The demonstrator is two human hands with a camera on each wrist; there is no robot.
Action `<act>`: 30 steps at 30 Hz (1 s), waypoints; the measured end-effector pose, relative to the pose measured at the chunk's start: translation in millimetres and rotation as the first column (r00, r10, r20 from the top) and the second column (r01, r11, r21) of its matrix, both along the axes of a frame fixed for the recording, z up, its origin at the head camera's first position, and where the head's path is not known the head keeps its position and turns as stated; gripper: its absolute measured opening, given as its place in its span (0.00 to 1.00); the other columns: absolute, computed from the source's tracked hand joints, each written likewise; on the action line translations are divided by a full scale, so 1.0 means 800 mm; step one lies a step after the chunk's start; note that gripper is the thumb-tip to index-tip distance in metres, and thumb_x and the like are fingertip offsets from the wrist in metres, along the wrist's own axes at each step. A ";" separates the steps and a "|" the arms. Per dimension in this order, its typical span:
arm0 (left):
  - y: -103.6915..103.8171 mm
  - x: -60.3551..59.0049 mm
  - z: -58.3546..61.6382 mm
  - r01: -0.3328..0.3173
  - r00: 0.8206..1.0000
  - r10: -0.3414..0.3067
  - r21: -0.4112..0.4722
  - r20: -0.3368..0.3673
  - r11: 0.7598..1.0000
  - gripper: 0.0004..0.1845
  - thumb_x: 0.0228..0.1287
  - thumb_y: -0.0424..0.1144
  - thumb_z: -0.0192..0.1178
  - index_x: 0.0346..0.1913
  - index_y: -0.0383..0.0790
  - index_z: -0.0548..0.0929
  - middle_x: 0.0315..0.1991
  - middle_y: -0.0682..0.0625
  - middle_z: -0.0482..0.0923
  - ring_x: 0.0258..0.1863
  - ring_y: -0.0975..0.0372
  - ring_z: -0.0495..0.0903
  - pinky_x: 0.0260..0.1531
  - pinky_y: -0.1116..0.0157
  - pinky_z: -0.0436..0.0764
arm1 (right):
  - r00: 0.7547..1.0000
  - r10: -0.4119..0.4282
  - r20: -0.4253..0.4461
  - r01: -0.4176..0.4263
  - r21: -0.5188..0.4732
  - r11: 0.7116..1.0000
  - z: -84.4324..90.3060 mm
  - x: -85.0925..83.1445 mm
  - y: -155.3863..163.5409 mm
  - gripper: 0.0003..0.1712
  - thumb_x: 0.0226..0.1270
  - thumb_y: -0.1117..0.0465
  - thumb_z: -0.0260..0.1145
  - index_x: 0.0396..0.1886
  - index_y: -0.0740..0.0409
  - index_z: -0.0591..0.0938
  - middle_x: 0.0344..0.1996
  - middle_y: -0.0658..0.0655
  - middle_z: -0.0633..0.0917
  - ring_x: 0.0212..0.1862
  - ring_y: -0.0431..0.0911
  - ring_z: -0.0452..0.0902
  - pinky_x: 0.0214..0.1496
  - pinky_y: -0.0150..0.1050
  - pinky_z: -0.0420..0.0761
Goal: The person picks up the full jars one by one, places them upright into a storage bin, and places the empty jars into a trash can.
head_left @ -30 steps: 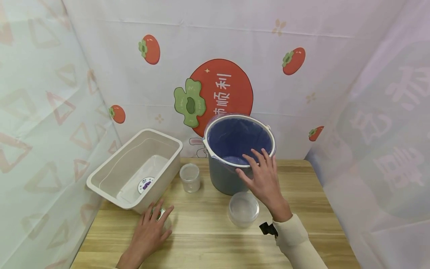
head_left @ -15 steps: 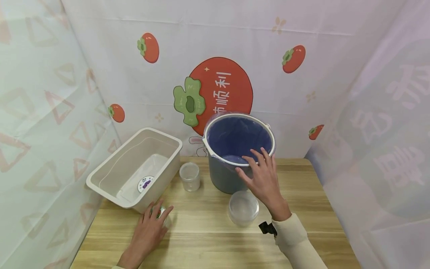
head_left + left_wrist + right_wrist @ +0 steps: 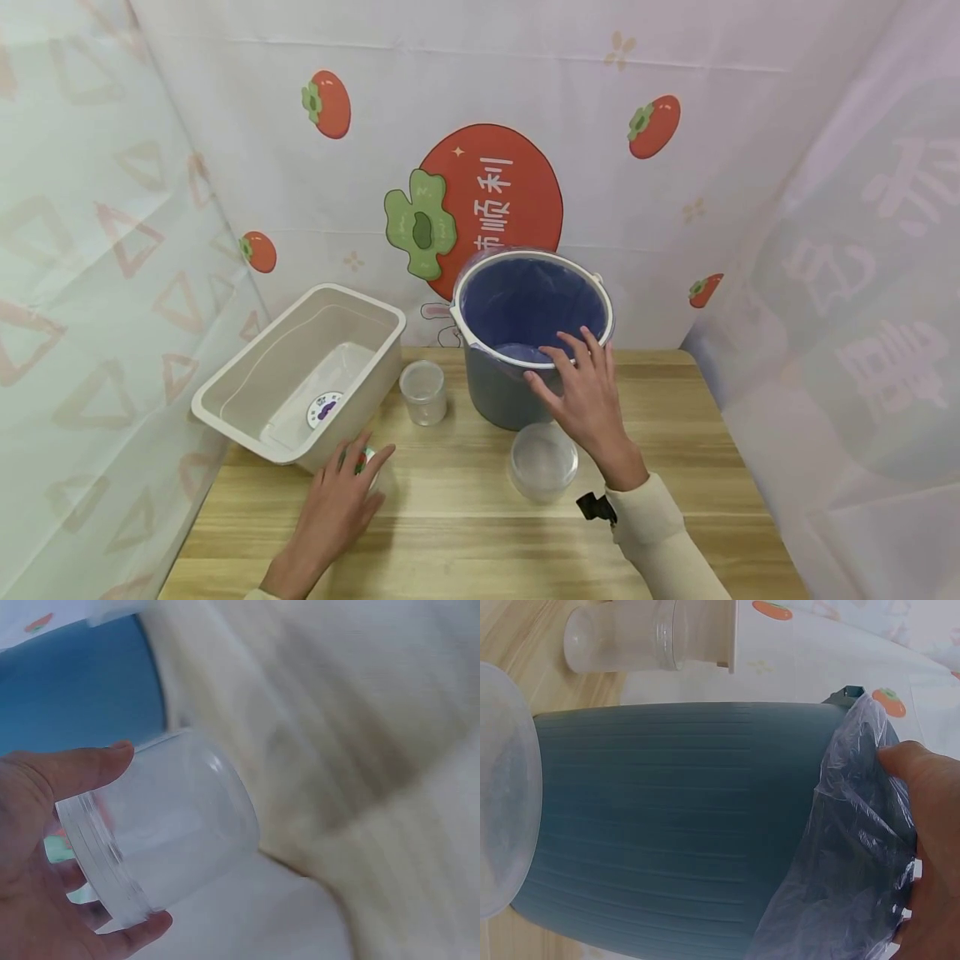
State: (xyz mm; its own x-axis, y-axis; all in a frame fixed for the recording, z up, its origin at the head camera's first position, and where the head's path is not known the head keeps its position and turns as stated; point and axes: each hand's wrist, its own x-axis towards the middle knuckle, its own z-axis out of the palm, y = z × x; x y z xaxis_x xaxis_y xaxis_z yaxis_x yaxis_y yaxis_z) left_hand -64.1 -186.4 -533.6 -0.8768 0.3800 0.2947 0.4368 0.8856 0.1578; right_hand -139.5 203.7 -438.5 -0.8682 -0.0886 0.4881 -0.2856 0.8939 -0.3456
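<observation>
My left hand (image 3: 333,510) grips a clear plastic jar (image 3: 176,817) by its ribbed end, the thumb on one side and fingertips on the other. A red and green patch shows at that end of the jar; in the head view the hand covers most of it. Across the near rim of a blue-grey bucket (image 3: 498,400) my right hand (image 3: 588,404) holds on, thumb outside and fingers over the inside. A thin see-through plastic bag (image 3: 840,847) hangs over the bucket's rim under that thumb.
Left of the bucket stands a beige rectangular basin (image 3: 375,379), with a small clear jar (image 3: 424,400) between them. A wider clear jar (image 3: 543,462) stands just in front of the bucket on the wooden table (image 3: 465,550). Printed cloth walls (image 3: 360,175) enclose the table.
My left hand has shifted slightly up and to the right in the head view, beside the basin, with the jar in its grip. My right hand stays at the bucket's rim.
</observation>
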 end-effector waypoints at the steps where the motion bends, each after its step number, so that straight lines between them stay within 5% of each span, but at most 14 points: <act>1: 0.003 0.000 0.007 0.003 1.000 -0.003 0.011 -0.007 1.000 0.45 0.51 0.40 0.88 0.74 0.54 0.80 0.77 0.38 0.71 0.69 0.35 0.76 0.45 0.39 0.88 | 1.000 0.001 -0.001 -0.001 -0.003 1.000 0.000 0.000 0.000 0.30 0.71 0.41 0.76 0.62 0.55 0.87 0.72 0.66 0.79 0.84 0.67 0.59 0.84 0.77 0.48; 13: 0.019 -0.011 0.076 0.059 0.988 -0.046 0.090 -0.148 0.994 0.46 0.45 0.38 0.90 0.71 0.48 0.82 0.77 0.34 0.71 0.70 0.35 0.74 0.55 0.36 0.86 | 1.000 0.000 0.010 0.000 0.004 1.000 0.000 0.001 0.001 0.30 0.71 0.40 0.75 0.62 0.55 0.87 0.72 0.66 0.79 0.84 0.66 0.59 0.85 0.77 0.49; 18: 0.022 -0.017 0.099 0.068 0.981 -0.042 0.131 -0.190 0.989 0.46 0.47 0.38 0.89 0.73 0.49 0.81 0.78 0.35 0.70 0.72 0.34 0.72 0.51 0.32 0.86 | 1.000 0.001 0.016 0.000 -0.008 1.000 0.001 0.001 0.001 0.30 0.71 0.40 0.75 0.62 0.55 0.87 0.73 0.66 0.79 0.85 0.66 0.59 0.85 0.76 0.47; 30: 0.037 -0.031 0.142 0.103 0.968 -0.060 0.171 -0.243 0.980 0.46 0.51 0.38 0.87 0.75 0.51 0.79 0.81 0.36 0.67 0.75 0.36 0.69 0.60 0.35 0.81 | 1.000 0.004 -0.001 -0.004 -0.012 1.000 -0.002 0.000 0.001 0.29 0.71 0.41 0.76 0.61 0.55 0.87 0.72 0.66 0.79 0.85 0.66 0.59 0.84 0.77 0.49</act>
State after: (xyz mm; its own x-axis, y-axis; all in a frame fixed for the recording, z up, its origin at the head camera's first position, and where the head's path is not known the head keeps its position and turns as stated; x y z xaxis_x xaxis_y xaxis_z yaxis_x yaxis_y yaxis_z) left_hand -89.1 -156.5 -420.4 -0.7425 0.3686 0.5593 0.5504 0.8116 0.1958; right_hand -139.4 204.4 -440.0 -0.8676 -0.0858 0.4898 -0.2891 0.8885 -0.3563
